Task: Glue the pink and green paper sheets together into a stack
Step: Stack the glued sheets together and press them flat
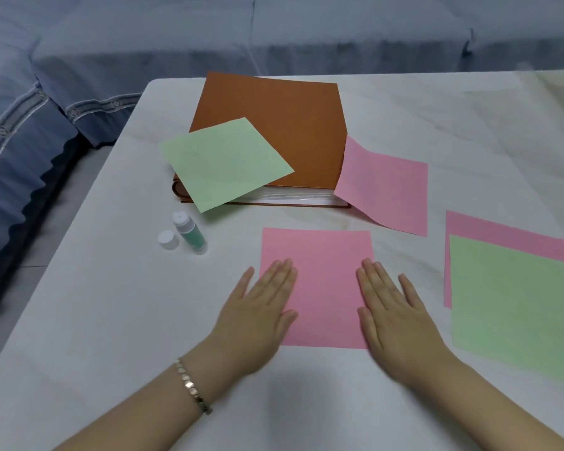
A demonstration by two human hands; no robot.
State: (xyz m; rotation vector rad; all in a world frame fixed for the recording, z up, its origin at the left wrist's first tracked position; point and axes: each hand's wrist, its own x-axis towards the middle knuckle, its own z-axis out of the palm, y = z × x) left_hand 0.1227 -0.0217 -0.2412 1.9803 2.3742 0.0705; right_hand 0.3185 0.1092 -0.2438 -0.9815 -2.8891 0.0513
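Observation:
A pink paper sheet (323, 275) lies flat in front of me on the white table (111, 304). My left hand (261, 307) presses its left edge with straight fingers, and my right hand (391, 310) presses its right edge the same way. A green sheet (225, 162) rests tilted on a brown book (284, 125). Another pink sheet (388, 193) leans against the book's right side. At the right, a green sheet (515, 301) lies over a pink sheet (502, 234). An uncapped glue bottle (189, 232) stands left of the sheet, its white cap (167, 239) beside it.
A sofa with blue-grey covers (46, 92) runs behind and to the left of the table. The table's left edge slants from the far corner toward me. A metal bracelet (192, 385) sits on my left wrist.

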